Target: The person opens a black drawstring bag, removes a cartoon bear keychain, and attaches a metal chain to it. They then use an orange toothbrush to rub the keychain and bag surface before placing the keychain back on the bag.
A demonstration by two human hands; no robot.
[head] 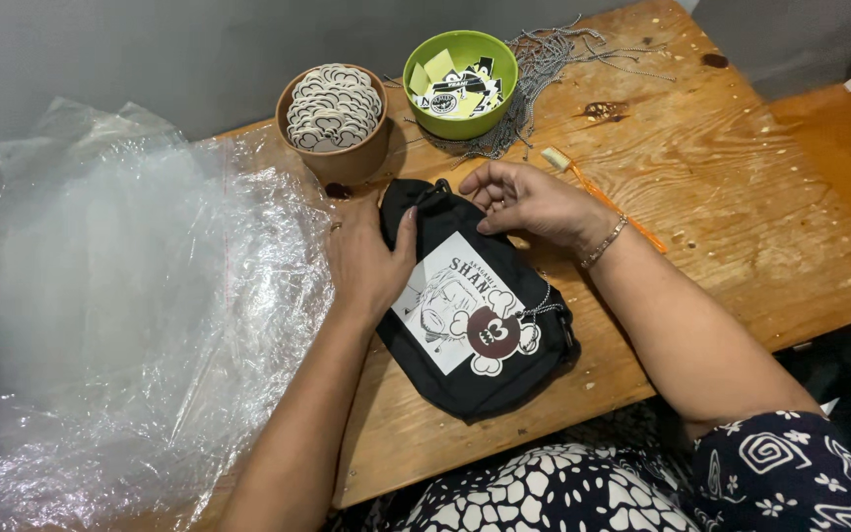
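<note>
The left hand [364, 264] lies flat on the black pouch [475, 315], its grip apart, thumb pressed on the fabric by the white printed patch. The right hand [534, 202] curls at the pouch's top edge, fingertips pinched together on the fabric near its drawstring. The pouch rests mid-tabletop [741, 227], a dark round tag [492, 333] on its front. At eleven o'clock stands a brown bowl [339, 158] of white cutouts, at twelve a green bowl [460, 108] of stickers, bead chains [554, 54] beyond. Clear plastic sheeting [120, 325] spreads at nine o'clock.
</note>
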